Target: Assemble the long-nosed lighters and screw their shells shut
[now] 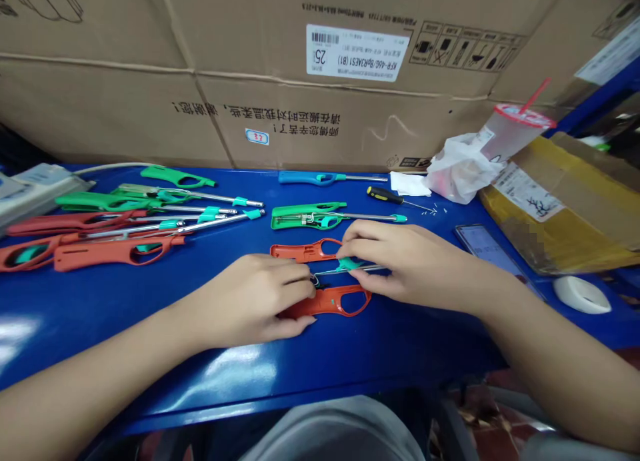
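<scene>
In the middle of the blue table lies an opened gas lighter in parts. My left hand [257,298] is closed over the left end of the lower orange casing half [327,302], its thumb along the near edge and fingertips by thin wires. My right hand [405,261] pinches the teal trigger [347,264] with its metal rod [375,268], between the two casing halves. Just beyond, the upper orange casing half [300,251] lies with its inner side up, its right end near my right fingers. What lies under my left palm is hidden.
Several green and orange lighters [120,251] lie at left. Behind my hands are an opened green lighter [295,216], a blue lighter [305,178] and a screwdriver [385,195]. A phone [485,244], yellow-taped parcel [565,214] and drink cup [515,131] stand right; a cardboard box [150,128] backs the table.
</scene>
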Demonstrator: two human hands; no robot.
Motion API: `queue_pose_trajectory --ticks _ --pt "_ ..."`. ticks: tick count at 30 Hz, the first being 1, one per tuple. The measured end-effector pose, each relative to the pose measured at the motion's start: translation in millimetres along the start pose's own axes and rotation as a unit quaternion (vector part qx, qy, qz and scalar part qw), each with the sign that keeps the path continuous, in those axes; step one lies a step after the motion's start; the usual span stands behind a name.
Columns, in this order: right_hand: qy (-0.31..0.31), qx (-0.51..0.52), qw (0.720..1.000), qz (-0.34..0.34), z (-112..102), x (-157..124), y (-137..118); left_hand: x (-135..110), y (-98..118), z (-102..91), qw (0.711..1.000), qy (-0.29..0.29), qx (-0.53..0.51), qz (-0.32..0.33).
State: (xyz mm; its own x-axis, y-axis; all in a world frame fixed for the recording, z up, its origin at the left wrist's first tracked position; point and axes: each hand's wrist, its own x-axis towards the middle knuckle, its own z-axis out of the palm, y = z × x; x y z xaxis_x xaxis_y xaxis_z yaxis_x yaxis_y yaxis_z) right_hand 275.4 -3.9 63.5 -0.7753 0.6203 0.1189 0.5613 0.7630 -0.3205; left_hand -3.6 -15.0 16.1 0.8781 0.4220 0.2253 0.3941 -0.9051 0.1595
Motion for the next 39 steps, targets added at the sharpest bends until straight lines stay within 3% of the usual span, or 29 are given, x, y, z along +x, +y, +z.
queue_pose_trajectory --ticks 4,8,12,18,28,35,39 --pt "0.052 0.106 0.993 -0.028 15.9 -0.1 9.2 0.0 -4.0 -3.2 1.000 -0.011 0.005 -0.013" --pt "0.008 0.136 0.990 -0.032 23.3 -2.8 19.7 2.0 -5.9 -0.9 1.000 -0.006 0.002 -0.024" --pt "-0.015 0.089 0.996 -0.022 21.4 -6.7 21.6 3.2 -7.2 3.3 0.999 0.014 0.002 -0.030" --pt "0.036 -0.052 0.997 -0.053 23.2 -9.2 20.4 1.7 -5.8 1.2 1.000 0.023 0.014 -0.008" --pt "0.082 -0.086 0.990 -0.069 18.9 -9.7 23.7 3.3 6.8 -4.2 0.997 -0.005 -0.061 0.053" --pt "0.040 -0.124 0.990 0.055 20.2 -6.4 43.8 0.6 9.2 -5.5 0.997 -0.033 -0.010 0.063" --pt "0.030 -0.103 0.990 0.091 27.4 -3.8 58.3 1.1 11.5 -4.6 0.998 -0.047 -0.022 0.031"
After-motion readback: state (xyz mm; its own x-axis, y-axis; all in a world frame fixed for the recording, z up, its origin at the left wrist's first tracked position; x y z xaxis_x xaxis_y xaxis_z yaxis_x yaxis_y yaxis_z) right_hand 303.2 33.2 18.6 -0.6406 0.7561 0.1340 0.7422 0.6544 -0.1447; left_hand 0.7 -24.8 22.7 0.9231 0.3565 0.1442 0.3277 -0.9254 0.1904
